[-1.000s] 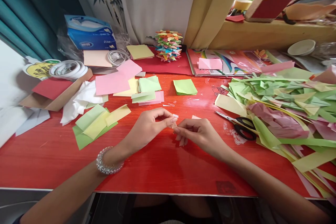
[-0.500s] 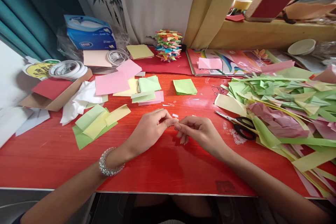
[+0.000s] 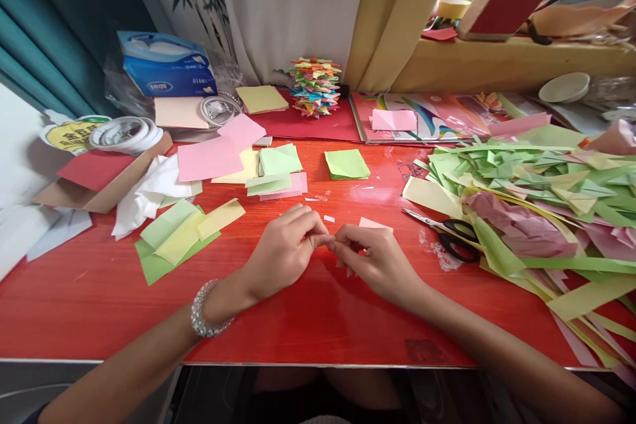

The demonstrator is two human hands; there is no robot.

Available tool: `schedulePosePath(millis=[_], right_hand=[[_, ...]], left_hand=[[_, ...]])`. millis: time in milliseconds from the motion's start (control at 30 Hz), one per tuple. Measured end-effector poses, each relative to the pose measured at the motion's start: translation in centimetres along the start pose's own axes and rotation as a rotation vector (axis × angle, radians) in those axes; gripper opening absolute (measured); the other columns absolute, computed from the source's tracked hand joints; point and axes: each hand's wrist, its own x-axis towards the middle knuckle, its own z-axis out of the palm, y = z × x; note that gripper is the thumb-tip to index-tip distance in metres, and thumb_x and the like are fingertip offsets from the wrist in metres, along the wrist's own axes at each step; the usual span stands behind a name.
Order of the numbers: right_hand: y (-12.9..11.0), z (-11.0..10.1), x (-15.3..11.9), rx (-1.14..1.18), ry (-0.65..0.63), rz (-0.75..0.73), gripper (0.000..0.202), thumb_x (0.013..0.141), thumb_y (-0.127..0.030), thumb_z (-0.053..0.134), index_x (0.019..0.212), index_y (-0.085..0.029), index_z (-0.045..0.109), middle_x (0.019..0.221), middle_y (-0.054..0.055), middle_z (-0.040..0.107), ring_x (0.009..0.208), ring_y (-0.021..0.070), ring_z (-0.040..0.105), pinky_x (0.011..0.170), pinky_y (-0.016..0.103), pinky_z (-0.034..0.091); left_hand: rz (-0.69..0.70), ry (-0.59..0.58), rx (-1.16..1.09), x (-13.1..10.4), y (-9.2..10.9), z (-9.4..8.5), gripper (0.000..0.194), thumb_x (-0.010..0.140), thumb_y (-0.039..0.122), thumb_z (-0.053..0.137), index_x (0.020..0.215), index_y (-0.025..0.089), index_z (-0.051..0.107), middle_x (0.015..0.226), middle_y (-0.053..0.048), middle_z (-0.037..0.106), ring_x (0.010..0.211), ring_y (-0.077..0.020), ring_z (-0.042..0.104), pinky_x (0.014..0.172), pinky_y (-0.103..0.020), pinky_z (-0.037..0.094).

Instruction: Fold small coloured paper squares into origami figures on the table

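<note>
My left hand (image 3: 287, 242), with a beaded bracelet (image 3: 205, 310) at its wrist, pinches thumb against finger over the middle of the red table (image 3: 318, 328). The fingertips of my right hand (image 3: 376, 254) meet it there, also pinched. Whatever lies between the fingertips is too small or hidden to make out. A pale pink paper (image 3: 376, 224) shows just behind my right hand, partly covered by it. Close beyond the fingertips lies a tiny white scrap (image 3: 328, 218). Farther back sits a stack of green paper squares (image 3: 346, 164).
Scissors (image 3: 447, 235) lie to the right, beside a heap of folded green papers (image 3: 536, 179) and strips. Loose coloured sheets (image 3: 183, 235) and a box with tape rolls (image 3: 126, 134) are at the left. A folded-paper tower (image 3: 315, 87) stands at the back.
My right hand's fingers have curled in, and the hands stay joined at the fingertips. The pale pink paper behind my right hand now shows more. The view has shifted slightly.
</note>
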Motion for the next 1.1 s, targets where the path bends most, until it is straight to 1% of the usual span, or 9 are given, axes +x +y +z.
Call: schedulePosePath(millis=[100,233,333,433,567,633,833,967,1100], right_hand=[[0.0,-0.4,0.4,-0.136,0.052,-0.067,0.023,0.087,-0.026,0.045,0.067,-0.017,0.053,0.056,-0.001,0.053,0.051,0.0099,0.046,0.05,0.023,0.035],[0.5,-3.1,1.2,-0.293,0.039,-0.026,0.016,0.085,-0.032,0.049,0.086,-0.02,0.06,0.084,0.003,0.062,0.07,0.0145,0.056,0.063,0.026,0.041],[1.4,-5.1,1.4,-0.554,0.001,0.071,0.032,0.078,-0.036,0.057,0.107,-0.023,0.054,0.106,0.007,0.057,0.091,0.0233,0.055,0.073,0.033,0.042],[2.5,-5.8,1.2,-0.617,-0.099,0.15,0.037,0.074,-0.037,0.06,0.105,-0.022,0.051,0.109,0.009,0.053,0.101,0.0268,0.051,0.077,0.035,0.042],[3.5,-5.4,1.2,-0.474,-0.173,0.203,0.021,0.077,-0.038,0.053,0.087,-0.02,0.05,0.093,0.006,0.056,0.086,0.0216,0.055,0.067,0.03,0.041],[3.6,-5.1,1.3,-0.427,-0.192,0.212,0.019,0.078,-0.039,0.051,0.082,-0.02,0.05,0.086,0.005,0.057,0.079,0.0197,0.055,0.062,0.028,0.04],[3.5,-4.3,1.2,-0.563,-0.043,0.229,0.021,0.079,-0.038,0.052,0.084,-0.02,0.044,0.094,0.007,0.054,0.081,0.0202,0.052,0.061,0.028,0.037],[3.9,-3.9,1.3,-0.572,-0.03,0.191,0.017,0.081,-0.033,0.048,0.073,-0.02,0.043,0.084,0.005,0.054,0.072,0.0178,0.05,0.058,0.028,0.033],[2.9,-4.0,1.5,-0.251,0.048,0.195,0.024,0.079,-0.038,0.051,0.068,-0.02,0.039,0.069,-0.001,0.049,0.061,0.0128,0.045,0.052,0.024,0.03]], left_hand=[[0.063,0.003,0.09,0.2,0.3,-1.1,0.016,0.086,0.022,0.046,0.076,0.019,0.058,0.074,-0.001,0.057,0.073,-0.0137,0.05,0.069,-0.025,0.04],[-0.053,-0.008,0.097,0.8,0.1,-4.4,0.019,0.087,0.026,0.044,0.083,0.022,0.063,0.088,0.0,0.063,0.083,-0.0143,0.056,0.077,-0.025,0.04],[-0.098,-0.186,0.127,0.9,-0.6,-6.0,0.024,0.087,0.024,0.041,0.081,0.023,0.064,0.09,0.001,0.064,0.087,-0.0154,0.057,0.078,-0.026,0.039],[-0.174,-0.298,0.21,0.6,-1.5,-5.6,0.02,0.084,0.024,0.043,0.077,0.023,0.062,0.083,0.001,0.065,0.078,-0.016,0.057,0.07,-0.026,0.039],[-0.161,-0.345,0.3,-0.1,-2.0,-4.3,0.019,0.084,0.024,0.043,0.078,0.022,0.061,0.087,-0.002,0.059,0.08,-0.0169,0.055,0.071,-0.028,0.039],[-0.144,-0.27,0.327,-0.3,-1.7,-4.5,0.019,0.085,0.025,0.042,0.085,0.022,0.061,0.093,-0.003,0.056,0.082,-0.017,0.054,0.074,-0.029,0.039],[-0.09,0.253,0.427,0.6,0.7,-7.1,0.016,0.085,0.024,0.045,0.093,0.023,0.058,0.092,-0.002,0.055,0.075,-0.0144,0.051,0.069,-0.026,0.04],[-0.025,0.025,0.454,2.6,1.9,-6.3,0.017,0.084,0.019,0.043,0.089,0.02,0.059,0.094,-0.002,0.056,0.076,-0.0141,0.052,0.071,-0.027,0.039],[-0.018,-0.167,0.328,4.7,2.4,-3.7,0.018,0.083,0.03,0.047,0.09,0.019,0.059,0.096,-0.004,0.057,0.088,-0.0188,0.053,0.075,-0.029,0.039]])
